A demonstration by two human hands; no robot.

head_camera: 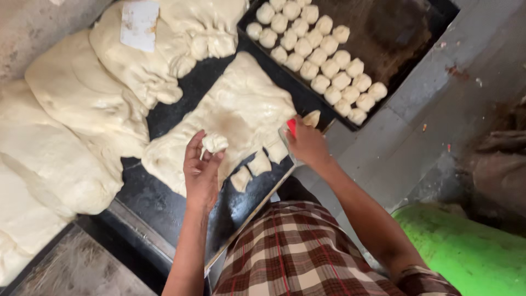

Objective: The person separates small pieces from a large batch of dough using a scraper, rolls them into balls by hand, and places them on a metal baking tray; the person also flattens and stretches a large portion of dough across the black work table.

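Nearest the wearer, a small dough piece (214, 143) is being pinched between the fingertips of the left hand (201, 170), which is curled around it just above the dark worktop (159, 200). A red-handled scraper (289, 130) is being gripped by the right hand (308, 145), closed on its handle at the near edge of the flattened dough slab (241, 118). A few cut pieces (257, 164) are lying loose between the two hands. Beyond them, most of the slab is being left uncut. Farther off, a black baking tray (400, 38) is being filled: about half is covered by rows of shaped dough balls (318, 55), half is bare. To the far left, large dough masses (76, 109) are waiting untouched, so much appears left.
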